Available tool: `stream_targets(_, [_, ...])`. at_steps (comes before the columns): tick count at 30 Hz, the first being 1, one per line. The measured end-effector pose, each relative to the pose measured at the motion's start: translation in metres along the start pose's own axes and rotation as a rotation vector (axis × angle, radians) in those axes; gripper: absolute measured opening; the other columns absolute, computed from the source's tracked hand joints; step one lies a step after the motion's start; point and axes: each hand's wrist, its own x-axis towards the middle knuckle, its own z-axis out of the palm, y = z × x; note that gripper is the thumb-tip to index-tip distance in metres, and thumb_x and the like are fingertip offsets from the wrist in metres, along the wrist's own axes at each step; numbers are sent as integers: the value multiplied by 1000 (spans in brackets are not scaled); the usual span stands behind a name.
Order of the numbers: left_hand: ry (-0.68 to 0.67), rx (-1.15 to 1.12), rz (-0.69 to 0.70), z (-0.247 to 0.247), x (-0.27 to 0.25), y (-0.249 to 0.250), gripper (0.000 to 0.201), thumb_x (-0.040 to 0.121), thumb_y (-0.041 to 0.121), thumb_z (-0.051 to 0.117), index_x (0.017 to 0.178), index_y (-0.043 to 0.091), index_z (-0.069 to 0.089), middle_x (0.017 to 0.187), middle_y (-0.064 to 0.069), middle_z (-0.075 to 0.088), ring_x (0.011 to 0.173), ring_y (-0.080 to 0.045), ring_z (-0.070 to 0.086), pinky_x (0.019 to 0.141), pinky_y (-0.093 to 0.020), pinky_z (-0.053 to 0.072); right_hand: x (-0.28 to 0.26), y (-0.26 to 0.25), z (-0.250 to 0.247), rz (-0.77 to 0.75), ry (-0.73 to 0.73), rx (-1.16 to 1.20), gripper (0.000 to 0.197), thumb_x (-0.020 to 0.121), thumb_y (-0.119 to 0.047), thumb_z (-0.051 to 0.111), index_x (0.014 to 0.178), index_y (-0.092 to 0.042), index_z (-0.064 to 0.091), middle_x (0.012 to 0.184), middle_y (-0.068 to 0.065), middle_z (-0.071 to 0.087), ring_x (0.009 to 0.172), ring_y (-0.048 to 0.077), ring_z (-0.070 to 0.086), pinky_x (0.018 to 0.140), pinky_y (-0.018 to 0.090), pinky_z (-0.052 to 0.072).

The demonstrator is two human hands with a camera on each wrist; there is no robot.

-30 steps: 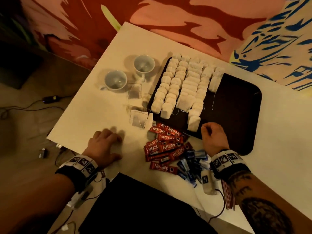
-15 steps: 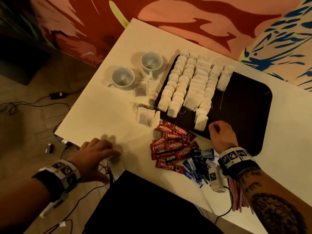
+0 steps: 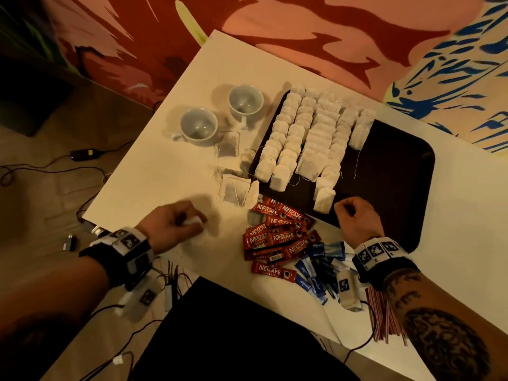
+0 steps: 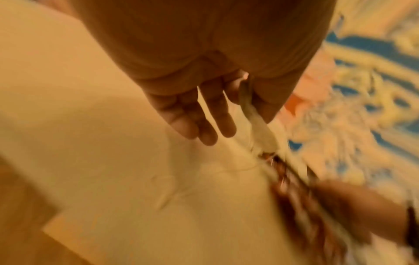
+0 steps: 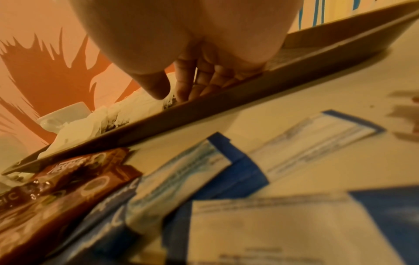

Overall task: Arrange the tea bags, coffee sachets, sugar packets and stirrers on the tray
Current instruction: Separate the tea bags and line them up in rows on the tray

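Several rows of white tea bags (image 3: 302, 138) cover the left part of the dark tray (image 3: 384, 166). A few loose tea bags (image 3: 233, 191) lie on the white table left of it. My left hand (image 3: 192, 220) is over the table near its front edge. Between thumb and finger it pinches a tea bag (image 4: 256, 122), and the other fingers (image 4: 204, 114) are straight. My right hand (image 3: 346, 210) rests curled on the tray's near rim (image 5: 226, 100), beside the nearest tea bag (image 3: 324, 199), and holds nothing. Red coffee sachets (image 3: 277, 237), blue sugar packets (image 3: 321, 268) and striped stirrers (image 3: 382, 317) lie in front of the tray.
Two white cups (image 3: 198, 126) (image 3: 245, 101) stand on the table left of the tray. The right half of the tray is bare. Cables run over the floor at the left. A patterned red and blue wall stands behind the table.
My left hand, earlier flat and empty at the table's front left edge, has come in over the table and now pinches a tea bag. The right hand has stayed on the tray rim.
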Motion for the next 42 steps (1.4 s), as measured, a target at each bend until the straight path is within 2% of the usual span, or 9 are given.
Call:
stream_targets(5, [254,-552,-100,8,28,41,30,91,-13,41,78,14,40,71,-12,67,60,-28,62,55,-33,51,1,-1,0,26,-4,0,25,95,-43,60,109,-23,66,113,1,64,96,16,58,82,28,42])
stream_targets(11, [327,-246,5,31,52,60,32,91,18,56,118,32,46,89,2,61,80,-20,56,69,-30,45,-3,-8,-5,39,-18,17,23,98,-34,58,113,-19,66,102,-3,60,88,14,54,78,26,38])
stream_targets(15, [119,157,54,47,58,59,117,50,78,75,144,43,16,145,-3,40,134,-26,40,108,-54,38,-3,-8,-4,46,-20,18,22,98,-32,57,114,-19,66,106,-2,61,91,14,55,79,26,39])
stream_targets(18, [180,459,2,57,62,68,134,40,83,74,147,44,3,148,-5,27,137,-31,29,111,-57,31,-5,-9,-5,52,-16,34,22,98,-31,58,114,-19,66,104,-4,60,91,14,55,79,26,39])
stream_targets(22, [280,554,-55,67,74,63,102,56,87,62,139,37,30,140,-7,29,130,-33,36,106,-52,36,-7,-9,-5,61,-11,43,22,97,-32,60,115,-20,66,103,-5,60,92,13,55,80,26,39])
stream_targets(26, [300,514,-49,56,85,55,49,92,57,50,127,23,51,135,-7,42,125,-32,42,102,-45,40,-6,-7,-6,65,-17,59,23,97,-32,60,116,-21,65,107,-5,61,95,12,56,82,26,40])
stream_targets(30, [267,352,3,38,81,48,19,96,40,54,102,21,53,110,-10,58,105,-30,53,84,-38,44,-5,-5,-8,68,-13,142,20,98,-30,59,115,-22,64,108,-5,63,99,13,58,83,26,40])
stream_targets(34, [336,-61,28,24,62,57,18,96,33,60,99,18,51,86,1,60,73,-13,55,61,-27,40,-9,-8,-16,46,17,204,17,99,-27,57,113,-22,64,109,-4,64,101,15,61,81,25,40])
stream_targets(42, [147,-982,162,19,49,96,29,68,2,77,68,15,52,71,-16,57,71,-30,54,78,-54,44,-47,-61,-40,-210,-69,367,10,97,-23,62,101,-31,64,99,-15,67,90,0,62,74,13,43])
